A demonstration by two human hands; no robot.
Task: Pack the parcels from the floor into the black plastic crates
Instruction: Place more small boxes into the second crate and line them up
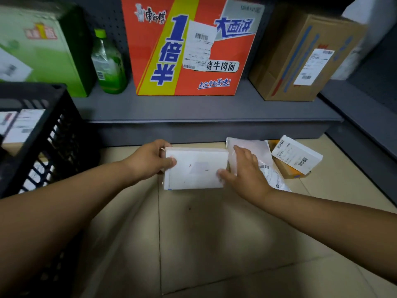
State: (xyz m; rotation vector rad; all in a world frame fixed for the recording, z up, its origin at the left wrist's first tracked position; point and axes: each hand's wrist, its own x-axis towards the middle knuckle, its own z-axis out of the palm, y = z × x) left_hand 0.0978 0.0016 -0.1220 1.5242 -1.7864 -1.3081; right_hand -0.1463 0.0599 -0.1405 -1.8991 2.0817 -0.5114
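A flat white box parcel [196, 168] is held between both hands just above the tiled floor. My left hand [150, 159] grips its left end, thumb on top and fingers behind. My right hand [242, 166] grips its right end, thumb on the top face. Right of it on the floor lie a grey plastic mailer bag [264, 160] and a small yellow-edged box with a white label [297, 155]. A black plastic crate [45, 134] stands at the left, with labelled parcels [19, 123] inside.
A grey metal shelf [204, 110] runs across just behind the parcels. On it stand an orange noodle carton [189, 46], a green bottle [108, 61], a green carton [40, 48] and a brown cardboard box [300, 59]. Another shelf edge [365, 130] closes the right side.
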